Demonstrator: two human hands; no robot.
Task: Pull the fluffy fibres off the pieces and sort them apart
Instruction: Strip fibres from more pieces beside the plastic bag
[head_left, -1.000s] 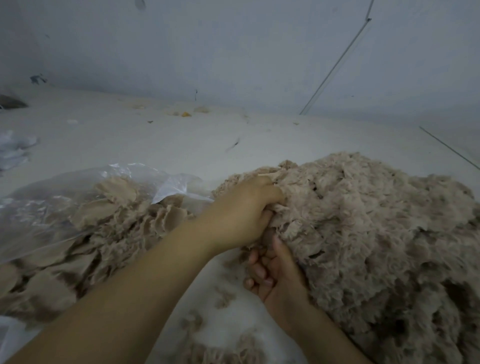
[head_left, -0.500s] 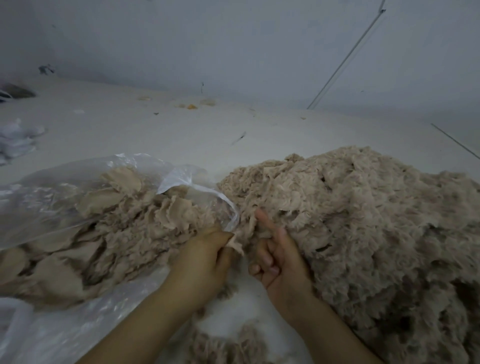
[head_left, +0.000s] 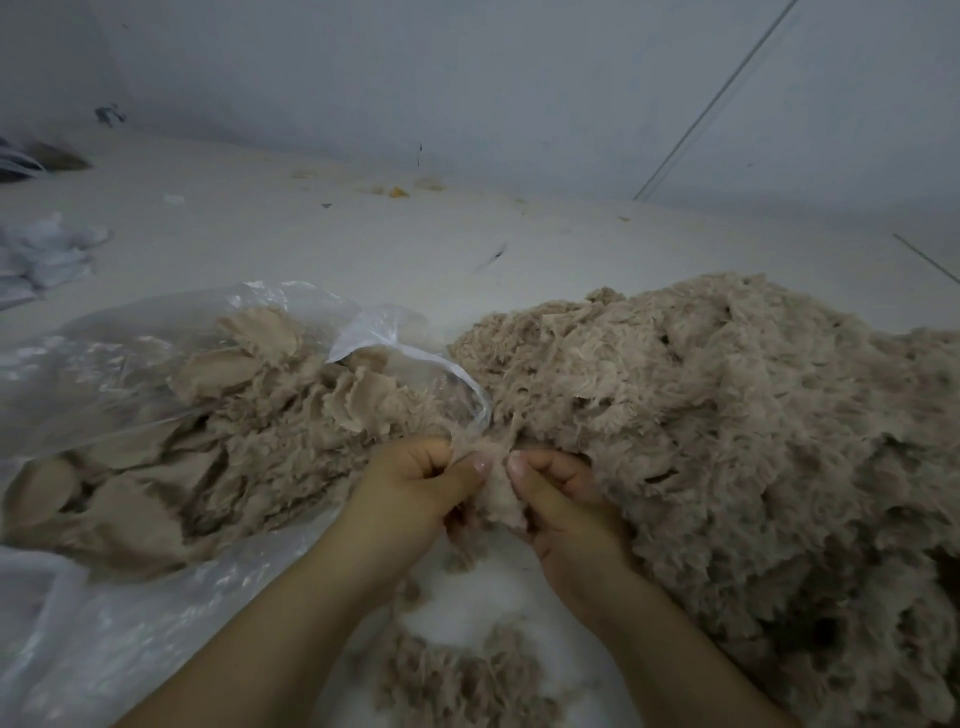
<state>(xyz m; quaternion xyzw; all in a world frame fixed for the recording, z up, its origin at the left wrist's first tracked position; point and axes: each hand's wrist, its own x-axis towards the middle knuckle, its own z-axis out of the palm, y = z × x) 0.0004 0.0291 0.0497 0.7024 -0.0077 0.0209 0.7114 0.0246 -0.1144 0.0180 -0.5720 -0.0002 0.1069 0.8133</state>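
Between the two hands, close in front of the person, a small piece (head_left: 497, 496) of fluffy tan stuff is now pinched from both sides: the left hand (head_left: 415, 491) grips it with thumb and curled fingers, and the right hand (head_left: 558, 499) does the same, thumbs nearly touching across it. A second ago the left hand was reaching up into the pile (head_left: 727, 441) while the right lay under its edge; half a second ago the left had drawn back toward the bag (head_left: 156, 395) and the right was loose. Both have since closed on one piece, so I judge that a fresh piece has been picked and the pulling apart is about to start. Counted: two hands, one piece in the grip, one large fluffy pile just right of the grip, one clear plastic bag just left of it holding many flatter pieces, too jumbled to count, and one small heap of loose fibres (head_left: 457, 675) on the pale bench (head_left: 363, 244) below the grip.
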